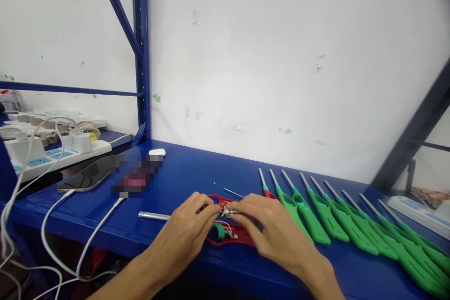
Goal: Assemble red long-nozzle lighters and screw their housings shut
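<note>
My left hand (190, 225) and my right hand (276, 227) meet over an opened red lighter, fingertips pinched together. Between them is a small white-and-metal part (228, 211), possibly a gas valve; the fingers partly hide it. Below the hands lies a red lighter casing half (242, 235) with a green trigger (218, 231) and white wires (227, 225) in it. A second red casing piece (213, 199) shows just behind my fingers. A metal lighter tube (154, 216) reaches out left of my left hand. A thin metal rod (232, 192) lies beyond the hands.
Several green stick lighters (318, 222) lie in a row on the right of the blue table (197, 168), with a red-collared one (266, 191) nearest my right hand. At left are a phone (87, 176), white cables (101, 225), a power strip (70, 154) and a white case (157, 152).
</note>
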### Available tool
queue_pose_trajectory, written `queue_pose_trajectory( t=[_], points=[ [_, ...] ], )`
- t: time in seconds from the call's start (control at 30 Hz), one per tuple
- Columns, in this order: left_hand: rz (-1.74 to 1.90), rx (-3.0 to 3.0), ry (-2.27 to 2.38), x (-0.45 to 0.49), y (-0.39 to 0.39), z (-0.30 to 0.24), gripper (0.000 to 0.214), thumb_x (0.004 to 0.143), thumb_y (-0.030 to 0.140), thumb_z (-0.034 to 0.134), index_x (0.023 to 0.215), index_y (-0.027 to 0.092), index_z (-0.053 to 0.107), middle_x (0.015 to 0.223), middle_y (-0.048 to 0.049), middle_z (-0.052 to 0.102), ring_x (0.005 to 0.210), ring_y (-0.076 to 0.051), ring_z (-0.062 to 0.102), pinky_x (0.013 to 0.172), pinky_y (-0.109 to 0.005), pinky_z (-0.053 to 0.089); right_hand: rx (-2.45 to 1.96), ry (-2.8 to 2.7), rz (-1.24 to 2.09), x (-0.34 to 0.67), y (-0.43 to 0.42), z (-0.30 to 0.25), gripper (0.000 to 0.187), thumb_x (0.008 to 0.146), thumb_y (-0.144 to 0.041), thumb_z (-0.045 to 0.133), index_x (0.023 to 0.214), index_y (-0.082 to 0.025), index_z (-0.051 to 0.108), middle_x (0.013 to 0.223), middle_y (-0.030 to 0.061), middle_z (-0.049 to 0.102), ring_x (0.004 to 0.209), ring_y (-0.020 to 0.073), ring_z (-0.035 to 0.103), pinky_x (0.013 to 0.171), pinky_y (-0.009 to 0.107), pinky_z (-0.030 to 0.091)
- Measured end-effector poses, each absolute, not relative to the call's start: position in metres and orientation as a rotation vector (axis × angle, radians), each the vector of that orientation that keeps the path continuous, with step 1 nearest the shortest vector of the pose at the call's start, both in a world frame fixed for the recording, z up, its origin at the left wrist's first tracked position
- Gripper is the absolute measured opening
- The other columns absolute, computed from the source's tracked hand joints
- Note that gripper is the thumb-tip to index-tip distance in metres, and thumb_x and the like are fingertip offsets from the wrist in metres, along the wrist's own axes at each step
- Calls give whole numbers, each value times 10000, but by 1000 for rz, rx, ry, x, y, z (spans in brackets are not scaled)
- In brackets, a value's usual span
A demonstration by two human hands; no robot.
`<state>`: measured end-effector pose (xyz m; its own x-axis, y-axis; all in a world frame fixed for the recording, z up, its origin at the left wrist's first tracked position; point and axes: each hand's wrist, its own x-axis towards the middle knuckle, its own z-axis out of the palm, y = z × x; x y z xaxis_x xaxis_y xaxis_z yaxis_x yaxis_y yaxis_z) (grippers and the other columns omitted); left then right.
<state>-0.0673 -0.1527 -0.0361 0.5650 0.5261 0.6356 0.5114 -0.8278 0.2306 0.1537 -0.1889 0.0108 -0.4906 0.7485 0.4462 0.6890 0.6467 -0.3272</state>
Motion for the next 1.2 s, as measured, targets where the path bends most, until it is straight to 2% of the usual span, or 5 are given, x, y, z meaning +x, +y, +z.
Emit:
queue_pose_trajectory(
  t=[0.6,0.83,0.93,1.07,1.2],
  points=[
    [1093,2833,902,-69,-152,-40,242,1074,137,354,1032,201,584,970,-34,613,867,-207,534,776,-354,478,-1134,-2352,40,153,-189,10,272,1052,-251,504,1228,-299,706,968,13,744,868,195,662,788,312,477],
    [1095,2866,910,-65,-152,-39,258,1065,128,359,1020,195,604,960,-39,630,854,-208,547,792,-368,484,-1155,-2360,63,152,-188,10,260,1052,-245,504,1192,-305,714,975,6,747,880,196,658,820,319,475],
    [1116,2855,973,-65,-155,-37,220,1047,138,407,1128,195,603,1047,-57,647,936,-233,568,837,-403,492,-1202,-2356,48,152,-186,10,247,1057,-267,501,1162,-306,721,988,-3,750,897,205,649,827,337,468],
    [1100,2816,1121,-77,-163,-28,296,1025,199,468,1308,213,554,1192,-77,640,1065,-265,581,941,-474,475,-1291,-2364,0,155,-185,9,246,1057,-308,502,1098,-275,743,983,11,733,920,221,636,806,364,460],
    [833,2815,1152,-99,-166,-19,209,1029,215,494,1119,265,675,1077,-30,684,982,-234,624,912,-417,494,-1354,-2388,4,161,-185,7,216,1036,-328,545,1097,-308,752,957,8,704,881,216,638,748,356,456]
  ],
)
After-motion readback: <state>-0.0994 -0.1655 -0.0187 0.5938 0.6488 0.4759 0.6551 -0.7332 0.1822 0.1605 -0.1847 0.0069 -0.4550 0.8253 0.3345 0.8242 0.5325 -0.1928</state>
